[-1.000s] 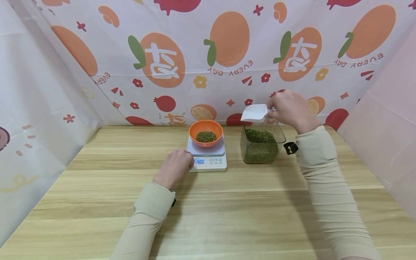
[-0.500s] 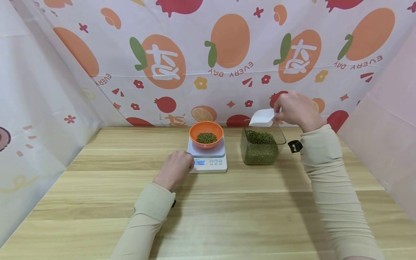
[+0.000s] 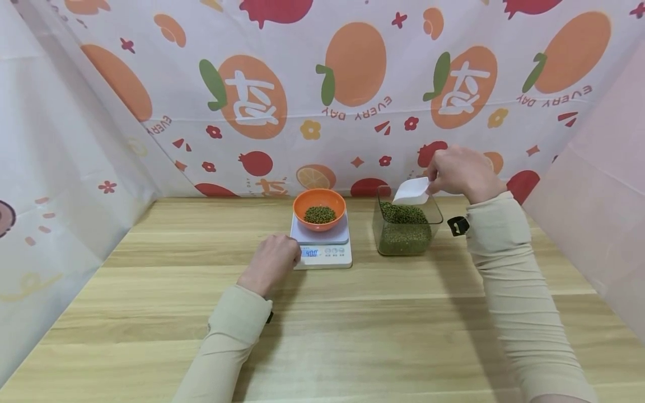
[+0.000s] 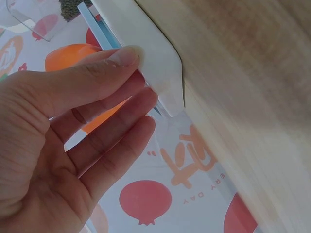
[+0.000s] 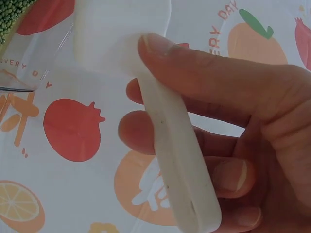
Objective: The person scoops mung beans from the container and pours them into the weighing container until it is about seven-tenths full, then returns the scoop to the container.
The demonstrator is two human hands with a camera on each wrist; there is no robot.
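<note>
My right hand (image 3: 461,170) grips a white scoop (image 3: 412,192) by its handle (image 5: 177,155), thumb along the top. The scoop's bowl hangs tilted within the mouth of a clear square container (image 3: 403,238), close over the green mung beans (image 3: 403,212). My left hand (image 3: 272,260) holds the front left corner of a white kitchen scale (image 3: 327,260); its thumb and curled fingertips meet the scale's edge (image 4: 160,73) in the left wrist view. On the scale sits an orange bowl (image 3: 319,224) with a small heap of mung beans (image 3: 319,214). The display reads 40.0.
A wooden table (image 3: 353,336) bears everything. Behind it hangs a white curtain (image 3: 302,84) with fruit prints, close beyond the bowl and container. More curtain (image 3: 75,168) encloses the left side, and a pale one (image 3: 604,196) the right.
My right hand has moved the scoop to the right and lowered it into the container's mouth, its bowl tipping down. My left hand, the scale and its reading stay the same.
</note>
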